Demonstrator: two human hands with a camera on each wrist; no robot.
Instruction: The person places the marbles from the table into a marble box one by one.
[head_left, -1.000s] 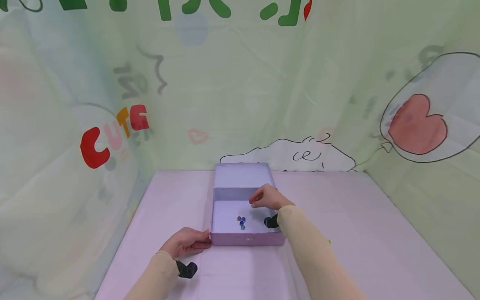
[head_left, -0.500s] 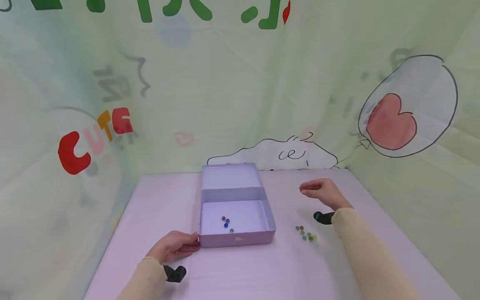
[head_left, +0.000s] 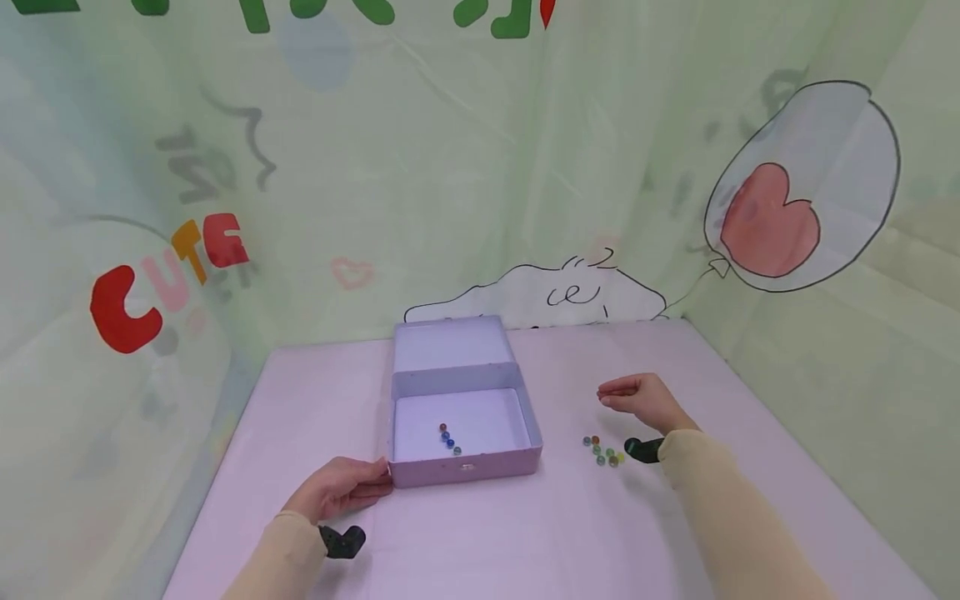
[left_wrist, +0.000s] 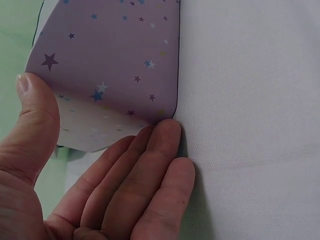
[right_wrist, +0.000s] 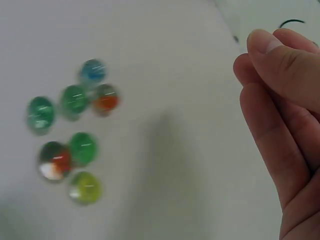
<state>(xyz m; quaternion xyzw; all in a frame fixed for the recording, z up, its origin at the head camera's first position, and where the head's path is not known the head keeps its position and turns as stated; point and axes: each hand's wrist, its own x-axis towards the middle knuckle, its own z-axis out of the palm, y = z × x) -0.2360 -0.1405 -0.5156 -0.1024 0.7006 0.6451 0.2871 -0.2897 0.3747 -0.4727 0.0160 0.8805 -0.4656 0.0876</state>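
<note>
A lilac box (head_left: 465, 468) stands with its lid (head_left: 452, 343) up and several glass marbles (head_left: 450, 442) lying on its floor. My left hand (head_left: 341, 489) touches its near left corner. In the left wrist view, the thumb (left_wrist: 37, 107) lies at the upper edge of the star-printed side (left_wrist: 120, 55), and fairly straight fingers (left_wrist: 162, 155) rest at the lower corner. Right of the box, my right hand (head_left: 643, 402) hovers over the table, thumb against the index finger, no object visible between them. Loose marbles (right_wrist: 82, 149), green, blue, yellow and orange-streaked, lie beside it.
A pale cloth-covered table (head_left: 480, 542) bears everything. Printed curtains (head_left: 450, 167) hang behind it and along both sides. A small black device (head_left: 343, 542) sits at the left wrist and another black device (head_left: 642, 450) at the right wrist.
My right hand has left the space over the box and moved right, then lowered slightly near the loose marbles. The marbles inside have rolled into a line. The left hand stays at the corner.
</note>
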